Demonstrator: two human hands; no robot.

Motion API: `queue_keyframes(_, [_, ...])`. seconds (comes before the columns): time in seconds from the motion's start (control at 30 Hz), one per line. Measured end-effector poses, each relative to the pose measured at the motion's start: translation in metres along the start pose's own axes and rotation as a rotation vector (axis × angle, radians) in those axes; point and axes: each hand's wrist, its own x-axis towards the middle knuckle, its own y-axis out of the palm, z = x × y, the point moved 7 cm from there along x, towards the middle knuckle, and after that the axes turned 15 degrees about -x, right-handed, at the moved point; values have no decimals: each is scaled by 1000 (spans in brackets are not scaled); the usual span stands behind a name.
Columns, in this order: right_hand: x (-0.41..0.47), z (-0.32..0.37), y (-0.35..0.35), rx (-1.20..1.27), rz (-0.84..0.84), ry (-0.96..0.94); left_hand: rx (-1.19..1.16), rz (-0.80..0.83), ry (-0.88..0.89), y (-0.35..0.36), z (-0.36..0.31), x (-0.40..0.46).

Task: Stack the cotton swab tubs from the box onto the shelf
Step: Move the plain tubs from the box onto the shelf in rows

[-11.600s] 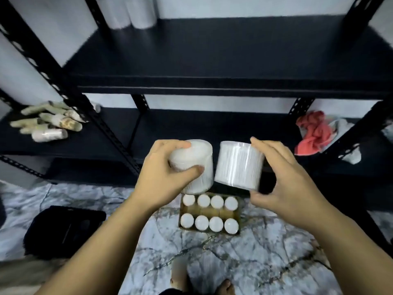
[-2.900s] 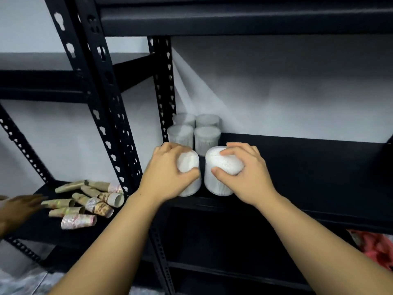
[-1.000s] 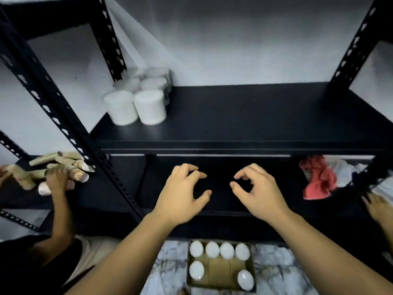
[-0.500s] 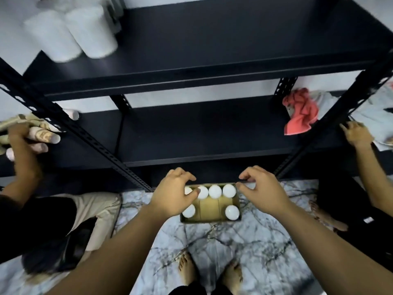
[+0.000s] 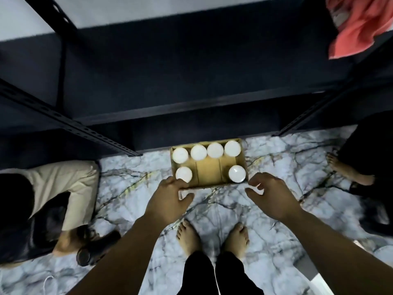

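Head view looks steeply down at a marble-patterned floor (image 5: 212, 209), pale grey with dark and yellowish veins. On it, against the foot of a black metal shelf (image 5: 170, 67), lies an open cardboard box (image 5: 209, 173). Six white-lidded cotton swab tubs (image 5: 198, 152) stand upright inside: four in the far row, one at each end of the near row, with the two middle near places showing bare cardboard.

Left hand (image 5: 168, 201) is low over the box's near left corner, fingers loosely curled and reaching toward the near-left tub; contact cannot be confirmed, and it holds nothing. Right hand (image 5: 270, 199) hangs just beside the near right corner, fingers relaxed and spread, holding nothing.

Two bare feet (image 5: 189, 239) stand on the floor near the box. Perforated black uprights (image 5: 85, 128) frame the shelf on either side. A coral-red cloth (image 5: 357, 24) lies on the shelf at the upper right. Another person in a beige garment (image 5: 70, 186) crouches at the left; a further bare foot (image 5: 344, 169) shows at the right edge.
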Motion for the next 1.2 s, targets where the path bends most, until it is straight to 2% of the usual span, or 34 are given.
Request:
queue_keyframes(0.17, [51, -41, 81, -23, -7, 56, 47, 0, -39, 43, 87, 48])
queue_keyframes(0.3, [87, -78, 148, -69, 15, 128, 119, 88, -99, 91, 157, 78])
queue_keyframes(0.47, [122, -119, 218, -166, 72, 200, 187, 112, -125, 140, 213, 108])
queue_keyframes(0.63, [172, -143, 248, -325, 58, 188, 378, 60, -57, 169, 245, 160])
queue_keyframes(0.77, [206, -158, 266, -454, 98, 187, 435, 40, -55, 183, 266, 201])
queue_keyframes(0.93, [229, -165, 285, -675, 49, 128, 487, -6, -1, 195, 281, 229])
queue_keyframes(1.07, [242, -170, 294, -707, 24, 167, 594, -32, -10, 201, 289, 239])
queue_keyframes(1.2, [246, -166, 294, -695, 47, 201, 546, -35, -29, 196, 287, 245])
